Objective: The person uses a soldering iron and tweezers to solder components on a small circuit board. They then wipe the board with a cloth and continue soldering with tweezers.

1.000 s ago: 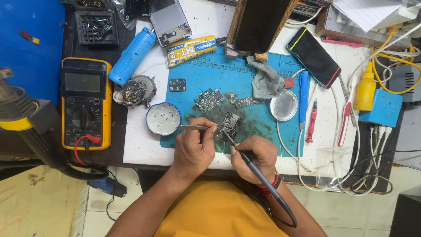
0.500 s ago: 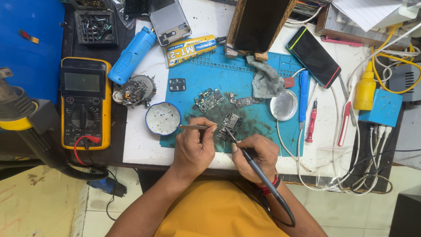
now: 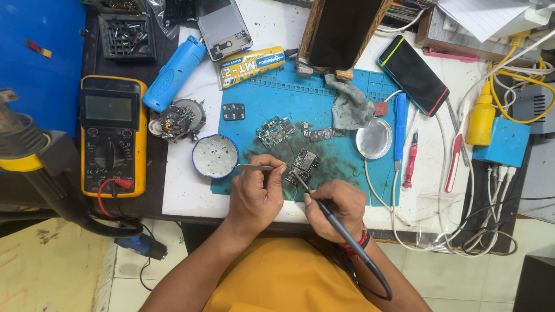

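A: What does each hand grasp?
B: The right hand (image 3: 341, 211) is clenched on a dark soldering iron (image 3: 324, 209). Its long axis runs diagonally, tip pointing up-left onto a small circuit board (image 3: 305, 163) on the blue mat (image 3: 277, 101). The left hand (image 3: 257, 193) pinches metal tweezers (image 3: 254, 167), long axis near horizontal; which end is the tip cannot be told.

A: And the containers nearby?
B: Just left of the tweezers, a round blue-rimmed tin (image 3: 214, 156) holds pale grey residue. Right of the board, a shallow metal dish (image 3: 374, 138) lies open. At top left, a black tray (image 3: 127, 36) holds small parts.
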